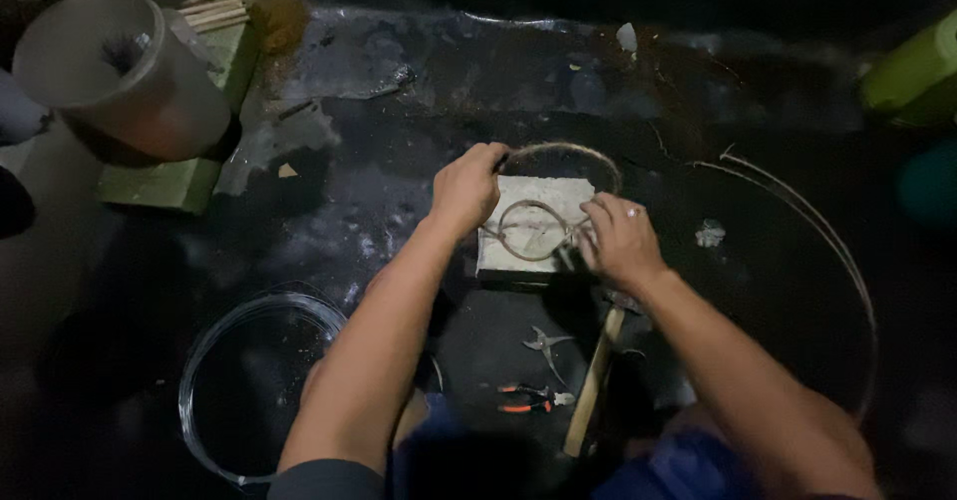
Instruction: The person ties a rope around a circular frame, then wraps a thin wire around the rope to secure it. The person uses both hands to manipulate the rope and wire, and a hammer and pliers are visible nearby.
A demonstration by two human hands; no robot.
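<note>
1. The left hand [467, 187] pinches a bent wire loop [533, 229] on a pale stone block [536, 229] lying on the dark floor [399, 211].
2. The right hand [620, 241] grips the same loop at the block's right edge.
3. A wooden-handled hammer [595, 380], snips [546, 345] and orange-handled pliers [531, 398] lie below the block.
4. A wire coil [249, 390] lies left.

Dim, murky, dark blurred edges.

pale grey block [543, 231], orange-handled pliers [528, 398]
</note>
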